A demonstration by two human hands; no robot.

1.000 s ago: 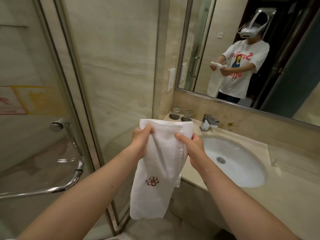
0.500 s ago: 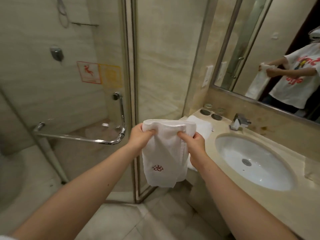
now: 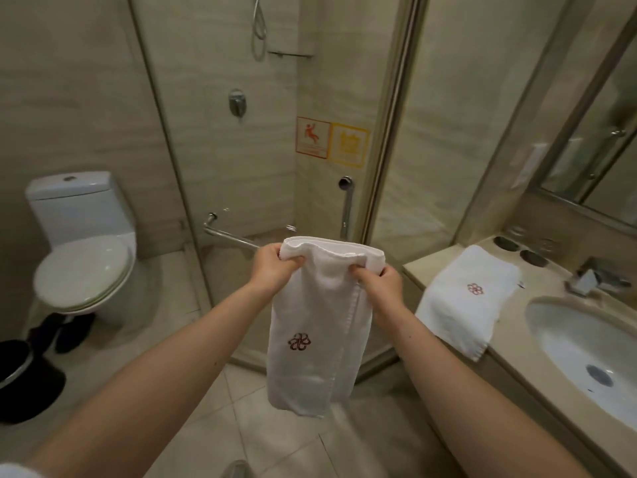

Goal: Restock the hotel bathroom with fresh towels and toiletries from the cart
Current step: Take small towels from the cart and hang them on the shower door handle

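**Legible markings.** No word or number could be read. Two square signs stood side by side in the shower enclosure [image 3: 393, 125]; whether on glass or wall could not be told. The red-bordered sign [image 3: 312, 136], on the left, bore a slipping figure above blurred print. The yellow sign [image 3: 348, 144] bore a pictogram too blurred to identify. A red flower-like emblem [image 3: 299, 341] marked the hanging towel [image 3: 310, 381] near its left edge. A second emblem [image 3: 475, 288] marked the folded towel [image 3: 458, 322] at the counter's [image 3: 427, 269] left end.

A hotel bathroom: toilet [image 3: 82, 250], glass shower stall [image 3: 275, 132], sink [image 3: 586, 357], monogrammed towels [image 3: 465, 298].
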